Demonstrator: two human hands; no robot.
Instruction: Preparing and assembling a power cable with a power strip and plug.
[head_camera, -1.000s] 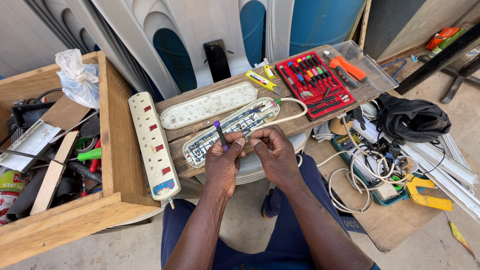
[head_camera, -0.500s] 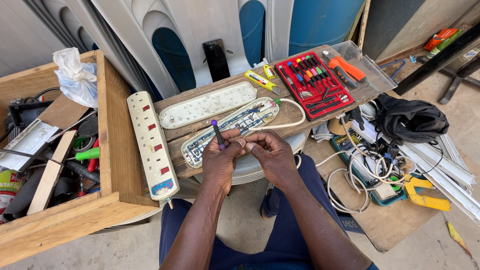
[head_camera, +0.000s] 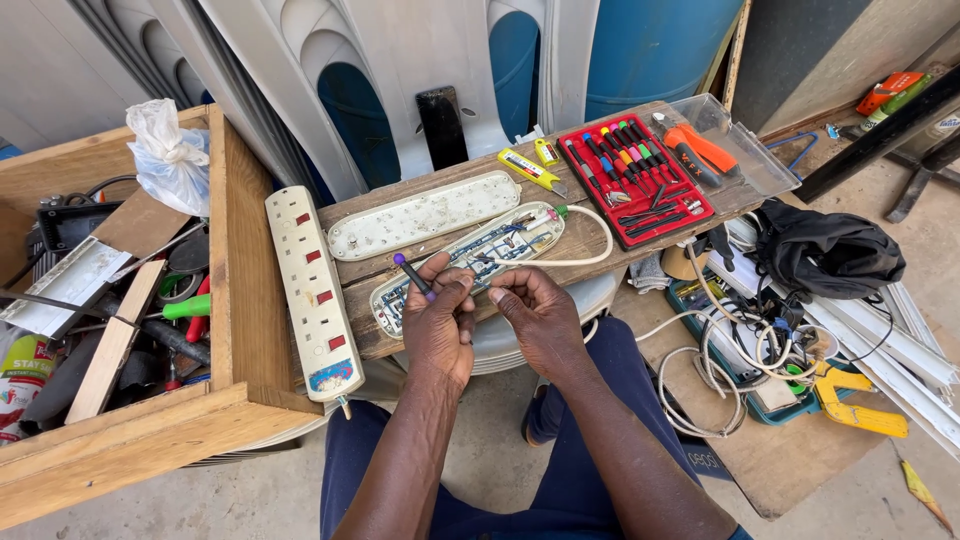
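Note:
My left hand (head_camera: 442, 325) grips a small purple-handled screwdriver (head_camera: 412, 274), its handle pointing up and away from me. My right hand (head_camera: 542, 318) is right beside it, thumb and forefinger pinched together close to the left fingertips. Whether they hold anything is hidden. Both hands hover over the near end of an opened white power strip base (head_camera: 500, 245) with bare wiring, which lies on a wooden plank (head_camera: 590, 245). Its white cable (head_camera: 590, 255) loops off to the right. The strip's detached cover (head_camera: 425, 213) lies just behind it.
A whole white power strip with red switches (head_camera: 310, 290) rests against the wooden box (head_camera: 235, 300) of tools at left. A red screwdriver set (head_camera: 640, 195), yellow tester (head_camera: 528, 168) and orange tool (head_camera: 700, 147) lie on the plank. Black bag (head_camera: 830, 255) and tangled cables (head_camera: 725, 350) at right.
My hands have stayed over the open strip. The screwdriver handle has tilted slightly left, and my right fingers have closed in toward the left fingertips.

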